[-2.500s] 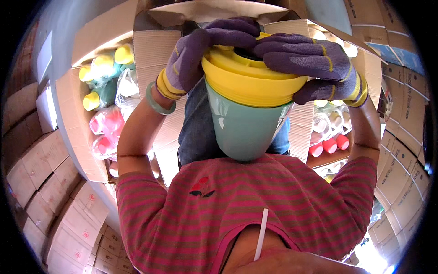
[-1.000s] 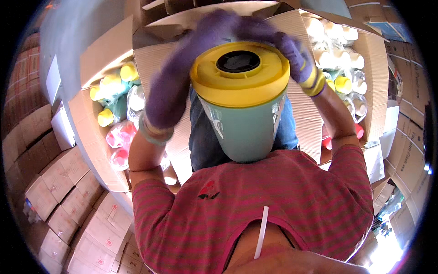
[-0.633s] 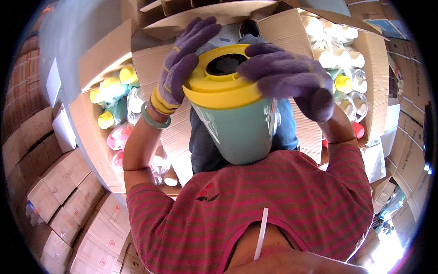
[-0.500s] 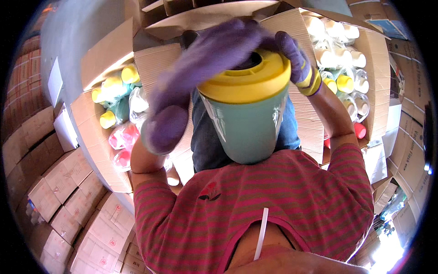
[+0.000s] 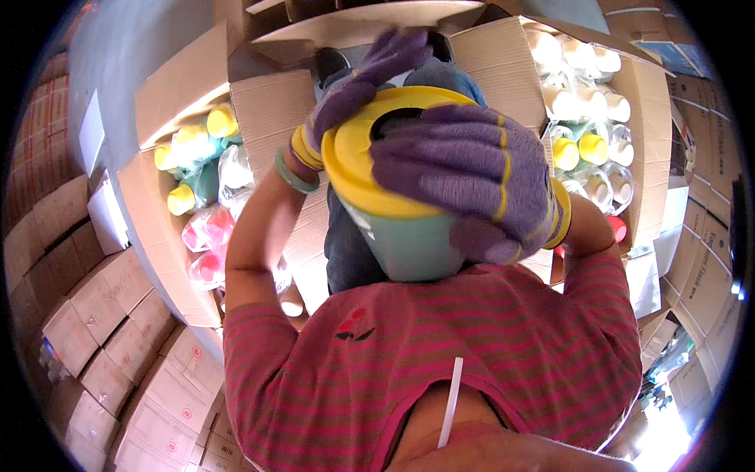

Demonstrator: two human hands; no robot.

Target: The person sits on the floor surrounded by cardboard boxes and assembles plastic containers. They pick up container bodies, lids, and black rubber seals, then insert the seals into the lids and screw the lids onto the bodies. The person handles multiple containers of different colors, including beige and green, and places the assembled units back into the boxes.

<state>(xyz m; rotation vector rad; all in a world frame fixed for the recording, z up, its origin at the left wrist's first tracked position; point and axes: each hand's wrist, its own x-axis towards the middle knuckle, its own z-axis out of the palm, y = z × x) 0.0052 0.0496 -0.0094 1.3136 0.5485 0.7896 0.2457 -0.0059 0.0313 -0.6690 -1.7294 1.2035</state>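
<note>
"How many cartons are there, biggest things first?"

"Stacked cartons [image 5: 118,315] line both sides, too many to count. Inside those, two open ones hold bottles: a left carton [image 5: 161,244] showing four yellow caps [image 5: 181,200], and a right carton [image 5: 651,157] showing two."

"And between them?"

"One person in a striped shirt [image 5: 440,330], with one pale green tub [image 5: 409,244] over the lap [image 5: 350,244] and one yellow lid [image 5: 346,169] on it."

"Which way does the tub point?"

"Its long axis runs from the narrow base, near, by the shirt, to the wide lidded end, far and slightly left. The lid faces up."

"The hands?"

"Two, in purple gloves. The right hand [image 5: 480,165] lies over the lid's near right, fingers straight and together, thumb down along the tub; whether it grips, one cannot tell. The left hand [image 5: 348,96] is opened out at the lid's left rim, fingers toward far right, grasping nothing."

"Anything smaller?"

"One green bracelet [image 5: 297,186], beside the left cuff."
</note>
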